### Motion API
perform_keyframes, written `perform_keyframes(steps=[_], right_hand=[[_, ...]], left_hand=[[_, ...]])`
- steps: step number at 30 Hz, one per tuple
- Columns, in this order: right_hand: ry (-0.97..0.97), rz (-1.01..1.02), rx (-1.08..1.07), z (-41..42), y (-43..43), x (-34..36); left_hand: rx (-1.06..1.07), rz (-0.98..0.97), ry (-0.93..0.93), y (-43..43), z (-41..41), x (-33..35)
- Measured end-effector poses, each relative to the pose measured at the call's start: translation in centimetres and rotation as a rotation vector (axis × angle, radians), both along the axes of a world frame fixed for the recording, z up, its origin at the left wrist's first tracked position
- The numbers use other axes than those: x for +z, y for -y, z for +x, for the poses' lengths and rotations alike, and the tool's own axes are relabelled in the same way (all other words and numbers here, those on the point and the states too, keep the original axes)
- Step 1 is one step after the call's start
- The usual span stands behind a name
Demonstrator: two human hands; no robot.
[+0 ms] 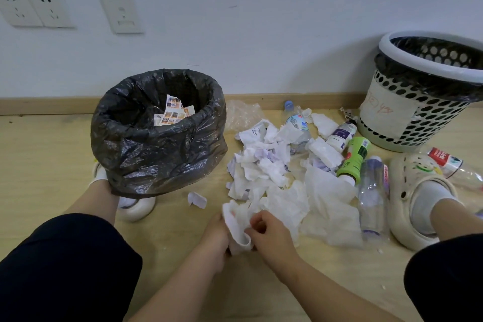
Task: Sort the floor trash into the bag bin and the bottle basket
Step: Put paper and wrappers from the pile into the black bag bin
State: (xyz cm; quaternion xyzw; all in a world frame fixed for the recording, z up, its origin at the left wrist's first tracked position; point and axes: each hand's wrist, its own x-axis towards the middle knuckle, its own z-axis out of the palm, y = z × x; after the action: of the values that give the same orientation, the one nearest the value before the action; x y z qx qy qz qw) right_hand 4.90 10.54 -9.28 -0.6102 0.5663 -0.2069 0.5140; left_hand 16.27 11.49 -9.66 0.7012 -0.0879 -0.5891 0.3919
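1. Both my hands are closed on one crumpled tissue (236, 227), at the near edge of the tissue pile (271, 170).
2. My left hand (217, 239) clamps the tissue from its left side, fingers wrapped round the wad.
3. My right hand (270, 236) pinches the same tissue from its right side, thumb and fingers shut on the paper.
4. The pile lies on the floor (52, 154), spread out just right of the bag bin (159, 133).
5. The bin, lined with a black bag, stands left of the pile; printed paper scraps (173, 112) lie inside it.
6. One small scrap (197, 200) sits apart from the pile, on its left, near the bin's base.
7. A clear plastic bag (243, 114) lies at the pile's far left, against the baseboard.
8. Bottles lie along the pile's right and far side: a clear one with a blue cap (296, 125), a white one with a purple label (342, 136), a green one (354, 157), and a clear empty one (372, 196) nearest my right shoe (415, 201).
9. Another clear bottle with a red label (454, 165) lies right of that shoe.
10. The bottle basket (423, 91), perforated and with a dark liner, stands beyond the pile's right end, by the wall (261, 21).
11. My left shoe (136, 208) shows under the bin's near edge, left of the pile.
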Motion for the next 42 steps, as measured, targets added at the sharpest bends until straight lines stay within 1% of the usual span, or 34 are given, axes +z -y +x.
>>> perform_keyframes(steps=[3,5,7,8,9,10,12,13,14,15,17,18,19,21,24,26,29,32,34,36,40,42], right_hand=[[0.007,0.041,0.082,-0.3,0.0,0.1],[0.032,0.084,0.128,-0.2,0.0,0.0],[0.064,0.1,0.057,-0.2,0.1,-0.3],[0.026,0.048,0.01,-0.3,0.4,-0.6],[-0.066,-0.058,-0.008,-0.5,0.6,-0.7],[-0.212,-0.217,0.012,-0.9,0.7,-0.7],[-0.534,-0.639,0.11,-1.9,1.5,-0.5],[-0.663,-0.729,0.158,-2.5,1.6,-0.7],[-0.781,-0.72,0.23,-2.9,1.7,-0.9],[-0.827,-0.642,0.296,-3.3,1.7,-1.0],[-0.807,-0.351,0.398,-4.5,1.7,-2.3],[-0.768,-0.279,0.413,-4.9,1.7,-2.7],[-0.72,-0.272,0.402,-5.1,1.8,-3.1],[-0.609,-0.3,0.294,-5.0,1.9,-3.1],[-0.49,-0.254,0.122,-4.7,2.3,-1.9],[-0.373,-0.209,-0.011,-4.6,2.6,-0.8],[-0.099,-0.107,-0.264,-4.1,3.2,1.3],[0.259,-0.011,-0.452,-3.7,4.2,4.0],[0.419,0.054,-0.487,-3.4,4.8,6.0],[0.518,0.097,-0.464,-2.8,5.0,7.5],[0.71,0.197,-0.335,-1.3,4.6,10.8],[0.757,0.213,-0.269,-0.6,4.7,12.5]], left_hand=[[-0.095,-0.057,0.0,-0.5,-0.3,0.1],[-0.101,-0.071,0.025,-1.1,-0.2,0.1],[-0.058,-0.067,0.083,-1.4,-0.1,0.1],[-0.029,-0.064,0.112,-1.5,0.1,0.0],[-0.006,-0.064,0.131,-1.6,0.2,-0.1],[0.012,-0.062,0.149,-1.7,0.4,-0.1],[0.027,-0.051,0.184,-1.7,0.5,-0.2],[0.027,-0.05,0.2,-1.7,0.6,-0.4],[0.031,-0.046,0.215,-1.7,0.7,-0.6],[0.029,-0.042,0.225,-1.7,0.7,-0.7],[0.016,-0.038,0.236,-1.6,0.7,-0.8],[0.006,-0.038,0.239,-1.5,0.6,-0.8],[-0.003,-0.036,0.242,-1.5,0.4,-0.7],[-0.027,-0.034,0.244,-1.4,0.0,-0.5],[-0.077,-0.037,0.253,-1.3,-0.6,0.0],[-0.093,-0.045,0.234,-1.2,-0.8,0.5],[-0.094,-0.038,0.215,-0.8,-1.0,1.9],[-0.063,-0.065,0.202,0.0,-1.1,3.8],[-0.037,-0.099,0.175,0.7,-1.3,5.2],[-0.01,-0.14,0.16,1.2,-1.3,6.7],[0.034,-0.239,0.135,1.8,-1.0,10.3],[0.037,-0.293,0.098,1.9,-0.6,12.2]])
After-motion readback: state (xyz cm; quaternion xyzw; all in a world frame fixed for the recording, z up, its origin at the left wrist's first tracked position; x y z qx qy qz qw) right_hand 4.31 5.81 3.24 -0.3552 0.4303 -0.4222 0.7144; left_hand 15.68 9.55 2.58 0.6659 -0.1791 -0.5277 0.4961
